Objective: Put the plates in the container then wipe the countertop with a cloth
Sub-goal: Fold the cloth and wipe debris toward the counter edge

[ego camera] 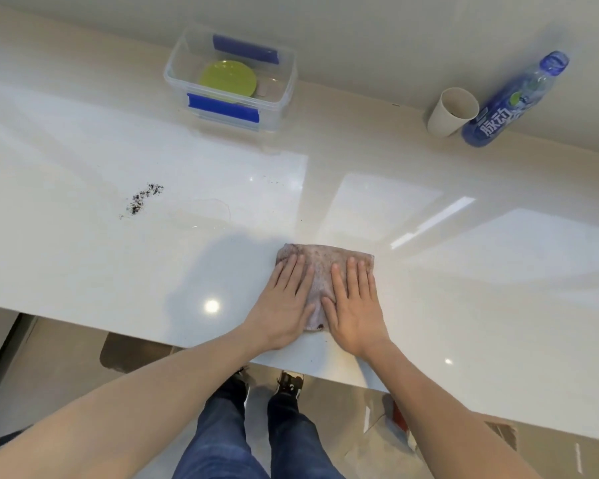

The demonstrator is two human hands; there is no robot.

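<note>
table (83,271): You are standing at its near edge, and its glossy white top is carrying everything; most of it is lying bare in front of you, which suits a wiping pass.
container (277,108): It is sitting at the far side against the wall, well apart from your hands, lid off and blue clips hanging, so it is staying out of the wiping path.
plates (229,78): A green one is lying flat inside the container; whether more are stacked under it I cannot tell. That part of the task is looking done.
bottle (514,105): It is standing far right by the wall, just beside the paper cup (452,112), both clear of your work.
cloth (325,271): It is lying spread flat on the table near the front edge, stained, directly under both your hands; you are pinning it so its whole face is pressing on the surface.
left hand (284,305): You are laying it open, fingers straight and together, flat on the cloth's left half, gripping nothing.
right hand (355,305): You are holding it the same way on the right half, thumb nearly touching the left hand's.
crumbs (142,200): Dark specks are lying to the far left of the cloth, well apart from your hands; they are probably the next target, calling for a push forward and left.
wet ring (204,212): A faint trace is showing just right of the crumbs.
</note>
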